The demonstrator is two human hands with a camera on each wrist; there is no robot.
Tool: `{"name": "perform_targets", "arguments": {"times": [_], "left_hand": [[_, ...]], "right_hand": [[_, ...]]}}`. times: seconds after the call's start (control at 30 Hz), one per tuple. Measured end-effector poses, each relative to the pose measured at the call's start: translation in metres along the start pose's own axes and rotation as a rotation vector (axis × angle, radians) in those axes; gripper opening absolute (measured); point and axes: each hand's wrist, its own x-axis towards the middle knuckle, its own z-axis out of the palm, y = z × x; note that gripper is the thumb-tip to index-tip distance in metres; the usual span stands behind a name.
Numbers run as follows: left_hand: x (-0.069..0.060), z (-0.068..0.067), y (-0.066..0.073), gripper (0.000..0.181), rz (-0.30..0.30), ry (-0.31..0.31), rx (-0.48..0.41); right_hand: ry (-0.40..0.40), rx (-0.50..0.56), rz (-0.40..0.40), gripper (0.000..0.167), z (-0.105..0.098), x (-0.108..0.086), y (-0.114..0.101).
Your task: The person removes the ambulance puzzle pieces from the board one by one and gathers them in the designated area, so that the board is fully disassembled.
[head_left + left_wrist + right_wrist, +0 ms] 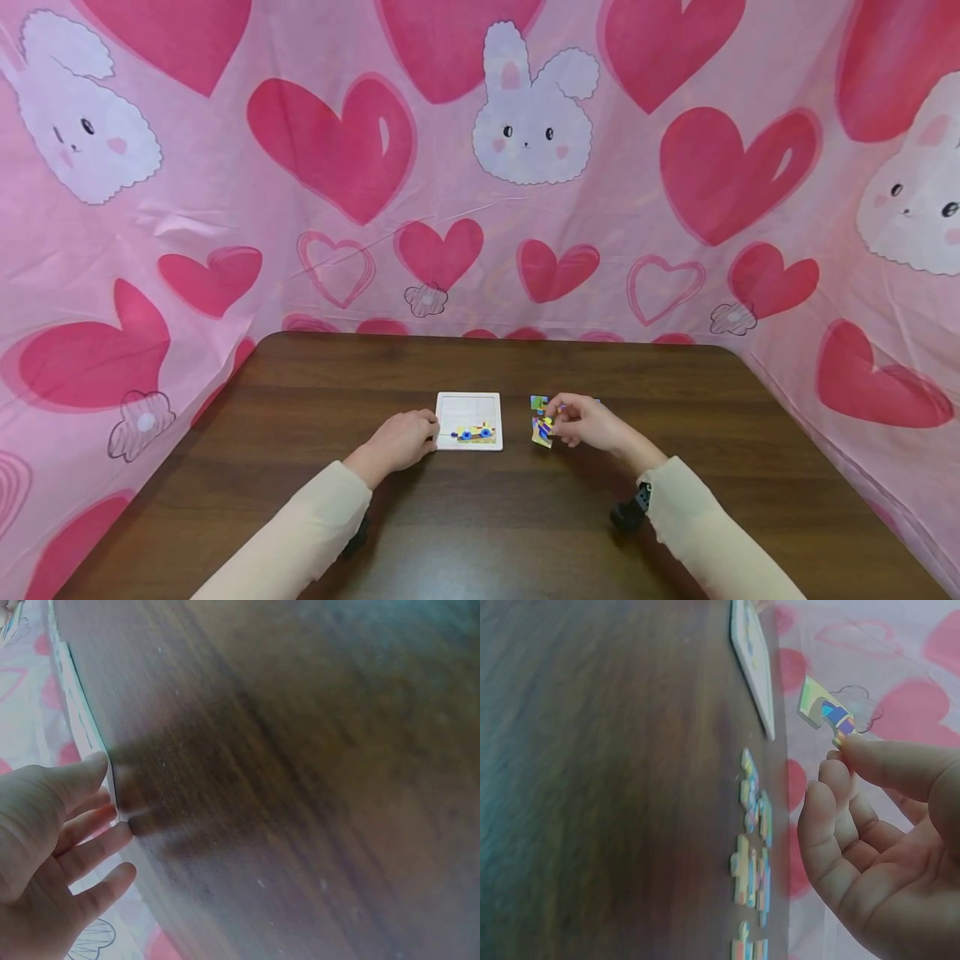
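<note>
A white puzzle tray [499, 421] lies on the table, with a yellow vehicle picture on blue wheels [474, 433] along its lower part. My left hand [401, 437] holds the tray's left edge, thumb near the closest corner and fingertips along the side. In the right wrist view, my right hand [885, 840] pinches a puzzle piece [838, 718] between thumb and fingertips, raised off the table. That piece is yellow-green with blue and purple. Loose puzzle pieces [742, 871] lie beneath and beyond this hand; in the head view it hides most of them.
The brown wooden table [480, 517] extends around the tray. A pink cloth [465, 200] with hearts and rabbits hangs behind and at both sides. A black wrist device [630, 510] sits below the right sleeve.
</note>
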Motion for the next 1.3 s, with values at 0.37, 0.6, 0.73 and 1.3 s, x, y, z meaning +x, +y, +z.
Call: {"name": "perform_targets", "arguments": {"times": [0.37, 0.6, 0.73, 1.3], "left_hand": [[0.0, -0.001, -0.001, 0.008, 0.004, -0.004, 0.008], [0.0, 0.0, -0.001, 0.008, 0.004, -0.007, -0.01], [0.0, 0.0, 0.0, 0.007, 0.014, 0.004, -0.016], [0.0, 0.001, 0.0, 0.008, 0.012, 0.01, -0.012]], "right_hand": [[-0.075, -0.041, 0.015, 0.012, -0.002, -0.002, 0.019], [-0.137, -0.064, 0.018, 0.01, 0.001, -0.002, 0.023], [-0.15, -0.088, 0.03, 0.009, 0.002, -0.001, 0.025], [-0.081, -0.263, 0.037, 0.01, 0.009, 0.008, 0.028]]}}
